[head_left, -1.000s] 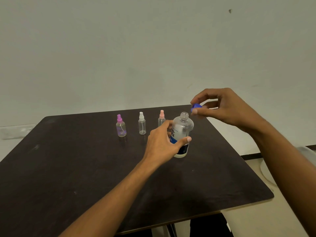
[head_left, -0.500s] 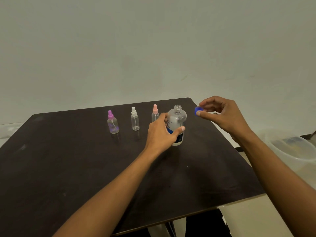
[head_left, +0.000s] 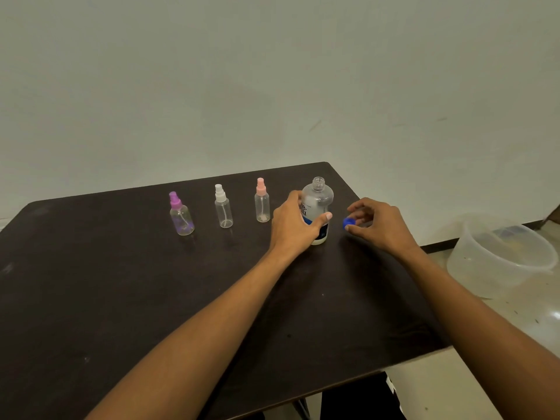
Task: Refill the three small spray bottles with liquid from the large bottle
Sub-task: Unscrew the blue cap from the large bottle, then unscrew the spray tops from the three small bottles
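The large clear plastic bottle with a blue-and-white label (head_left: 319,197) stands upright near the far right corner of the dark brown desk (head_left: 121,298), its threaded neck uncapped. The left hand (head_left: 295,225) grasps it round the body from the left, thumb across the front of the label and fingers curled behind. Just right of the bottle, the right hand (head_left: 381,225) pinches the small round blue cap (head_left: 349,222) between thumb and fingertips, low over the desk; whether the cap touches the surface cannot be told. To the left of the large bottle, three small clear spray bottles stand upright in a row along the far side of the desk, apart from one another: a slim one with a pink spray top (head_left: 262,204) nearest the left hand, a slim one with a white spray top (head_left: 223,210) in the middle, and a rounder one with a purple spray top (head_left: 181,218) farthest left. All three spray tops are fitted. Off the right edge of the desk, a translucent plastic tub (head_left: 500,262) sits on the pale floor (head_left: 454,389). A plain grey-green wall (head_left: 272,71) rises behind the desk.
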A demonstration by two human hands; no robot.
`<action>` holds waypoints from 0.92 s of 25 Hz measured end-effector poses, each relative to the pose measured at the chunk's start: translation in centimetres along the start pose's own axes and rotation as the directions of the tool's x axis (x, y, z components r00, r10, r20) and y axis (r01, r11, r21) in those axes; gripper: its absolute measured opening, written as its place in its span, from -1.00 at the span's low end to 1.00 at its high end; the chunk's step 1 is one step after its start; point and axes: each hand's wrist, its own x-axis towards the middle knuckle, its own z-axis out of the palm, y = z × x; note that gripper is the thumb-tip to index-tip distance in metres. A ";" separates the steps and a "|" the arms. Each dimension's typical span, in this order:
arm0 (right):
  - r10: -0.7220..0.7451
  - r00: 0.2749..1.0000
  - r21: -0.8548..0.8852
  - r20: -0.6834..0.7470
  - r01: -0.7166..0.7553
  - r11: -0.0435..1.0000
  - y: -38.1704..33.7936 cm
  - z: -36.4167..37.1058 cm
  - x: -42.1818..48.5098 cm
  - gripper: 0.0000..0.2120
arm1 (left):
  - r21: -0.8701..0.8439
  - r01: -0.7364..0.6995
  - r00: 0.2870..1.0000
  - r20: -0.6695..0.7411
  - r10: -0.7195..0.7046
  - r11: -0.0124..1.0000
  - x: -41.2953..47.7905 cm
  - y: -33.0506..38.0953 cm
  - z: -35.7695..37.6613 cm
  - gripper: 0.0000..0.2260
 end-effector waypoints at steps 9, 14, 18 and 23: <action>0.011 1.000 -0.080 0.029 -0.008 0.997 1.8 0.9 0.0 -0.61 | 0.015 -0.023 1.000 0.007 0.023 1.000 0.3 -1.1 0.8 -0.35; 0.010 0.999 -0.098 0.048 -0.005 0.995 1.5 0.6 -0.5 -0.51 | 0.016 -0.038 0.998 0.048 0.037 0.999 -0.6 -1.7 -0.1 -0.24; -0.041 0.995 -0.028 -0.089 0.039 0.999 -0.3 -0.9 -2.2 -0.45 | 0.029 -0.026 1.000 0.013 0.026 0.999 -2.3 -2.0 -3.0 -0.19; -0.160 0.971 0.132 -0.176 0.185 0.974 -4.7 -2.2 -6.7 -0.56 | -0.012 -0.087 0.992 -0.096 0.085 0.996 -6.1 -2.4 -7.9 -0.32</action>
